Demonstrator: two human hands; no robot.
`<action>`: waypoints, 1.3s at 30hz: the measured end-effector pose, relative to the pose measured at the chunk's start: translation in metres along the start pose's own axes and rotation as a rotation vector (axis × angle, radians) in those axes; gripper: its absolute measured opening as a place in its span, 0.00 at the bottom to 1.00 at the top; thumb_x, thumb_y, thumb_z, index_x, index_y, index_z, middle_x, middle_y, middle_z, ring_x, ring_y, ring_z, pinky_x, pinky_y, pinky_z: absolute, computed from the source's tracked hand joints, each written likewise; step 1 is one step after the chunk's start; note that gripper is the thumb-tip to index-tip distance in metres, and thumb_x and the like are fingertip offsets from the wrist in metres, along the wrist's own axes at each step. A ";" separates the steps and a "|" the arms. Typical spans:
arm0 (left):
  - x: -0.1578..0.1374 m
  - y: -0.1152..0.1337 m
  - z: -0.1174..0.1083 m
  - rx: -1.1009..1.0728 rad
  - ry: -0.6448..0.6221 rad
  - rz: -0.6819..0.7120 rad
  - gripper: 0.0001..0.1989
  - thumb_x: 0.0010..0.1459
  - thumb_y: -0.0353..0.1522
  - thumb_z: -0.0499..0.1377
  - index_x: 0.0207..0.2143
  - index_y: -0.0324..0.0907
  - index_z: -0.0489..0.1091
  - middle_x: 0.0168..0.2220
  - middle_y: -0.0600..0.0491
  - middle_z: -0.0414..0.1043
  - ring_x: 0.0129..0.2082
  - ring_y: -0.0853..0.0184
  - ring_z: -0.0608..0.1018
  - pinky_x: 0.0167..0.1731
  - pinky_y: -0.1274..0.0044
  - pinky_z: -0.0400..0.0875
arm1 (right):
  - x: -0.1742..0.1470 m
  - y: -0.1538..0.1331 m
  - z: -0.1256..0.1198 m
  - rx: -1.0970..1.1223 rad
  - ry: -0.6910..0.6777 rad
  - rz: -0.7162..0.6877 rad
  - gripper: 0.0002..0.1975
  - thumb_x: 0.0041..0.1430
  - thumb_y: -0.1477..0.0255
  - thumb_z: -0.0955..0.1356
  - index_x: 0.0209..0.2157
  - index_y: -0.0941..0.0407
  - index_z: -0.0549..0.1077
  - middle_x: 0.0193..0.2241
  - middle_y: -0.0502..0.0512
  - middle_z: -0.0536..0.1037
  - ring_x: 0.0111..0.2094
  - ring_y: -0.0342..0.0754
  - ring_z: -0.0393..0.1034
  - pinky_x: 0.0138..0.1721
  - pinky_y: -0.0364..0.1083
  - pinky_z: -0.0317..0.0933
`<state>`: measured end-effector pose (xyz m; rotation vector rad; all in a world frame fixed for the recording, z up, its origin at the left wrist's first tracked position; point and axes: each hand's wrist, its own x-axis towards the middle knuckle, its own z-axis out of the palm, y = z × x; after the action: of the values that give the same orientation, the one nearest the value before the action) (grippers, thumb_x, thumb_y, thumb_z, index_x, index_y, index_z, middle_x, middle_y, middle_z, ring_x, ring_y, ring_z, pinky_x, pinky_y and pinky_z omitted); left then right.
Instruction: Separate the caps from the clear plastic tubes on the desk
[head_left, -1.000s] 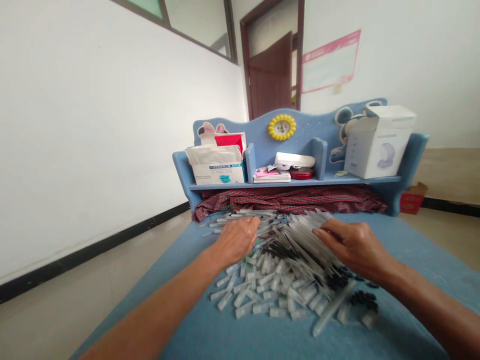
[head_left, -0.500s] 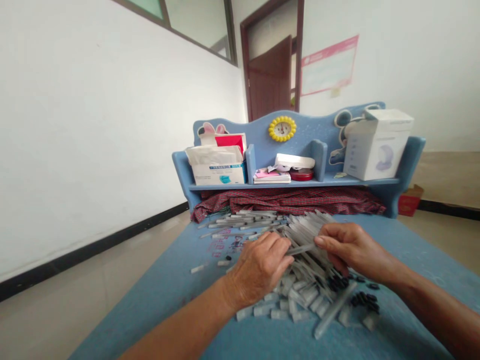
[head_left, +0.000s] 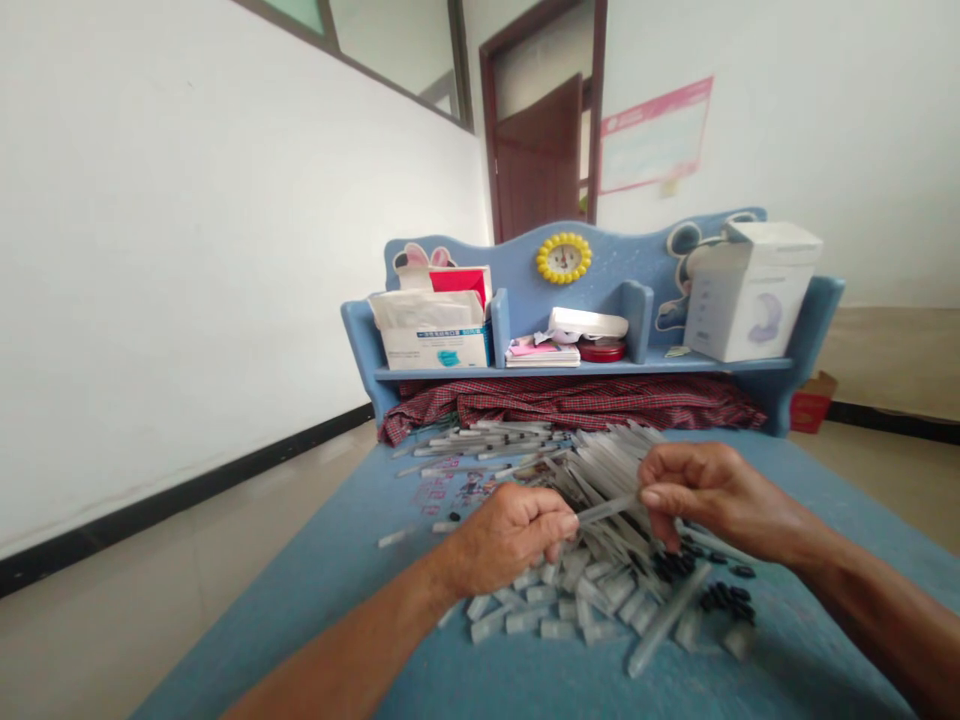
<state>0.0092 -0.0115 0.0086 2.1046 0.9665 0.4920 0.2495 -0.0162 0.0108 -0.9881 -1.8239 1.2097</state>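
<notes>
Translucent tube [head_left: 606, 509] pinched by left hand [head_left: 506, 535] and right hand [head_left: 724, 500]; shelf compartment [head_left: 500, 328] holds mask box [head_left: 409, 345].

White walls [head_left: 225, 250], brown door [head_left: 540, 155] ajar.

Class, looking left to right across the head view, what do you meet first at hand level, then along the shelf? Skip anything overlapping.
Hand level: left hand → tube → right hand.
Shelf: mask box → papers → red tin → white box.
</notes>
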 end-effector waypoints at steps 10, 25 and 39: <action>0.005 0.000 -0.006 0.101 0.088 0.055 0.17 0.59 0.39 0.50 0.21 0.38 0.64 0.20 0.58 0.61 0.22 0.73 0.65 0.24 0.82 0.57 | 0.004 0.006 -0.003 -0.067 -0.027 0.013 0.18 0.56 0.57 0.66 0.22 0.57 0.67 0.14 0.48 0.71 0.14 0.40 0.64 0.17 0.40 0.56; 0.007 -0.002 -0.007 0.045 0.085 -0.019 0.17 0.57 0.40 0.50 0.23 0.38 0.67 0.19 0.58 0.62 0.20 0.73 0.64 0.23 0.82 0.58 | 0.005 0.006 -0.001 0.019 -0.029 0.069 0.14 0.53 0.61 0.68 0.30 0.56 0.64 0.18 0.47 0.73 0.15 0.39 0.65 0.16 0.38 0.54; 0.010 -0.007 -0.008 0.055 0.072 -0.045 0.17 0.57 0.40 0.50 0.22 0.38 0.66 0.19 0.58 0.62 0.20 0.73 0.63 0.22 0.82 0.56 | 0.004 0.007 -0.001 0.010 -0.074 0.073 0.20 0.55 0.60 0.68 0.43 0.56 0.61 0.19 0.44 0.73 0.13 0.38 0.63 0.14 0.37 0.53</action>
<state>0.0076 0.0030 0.0088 2.1214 1.0779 0.5267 0.2502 -0.0099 0.0055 -1.0241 -1.8507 1.3138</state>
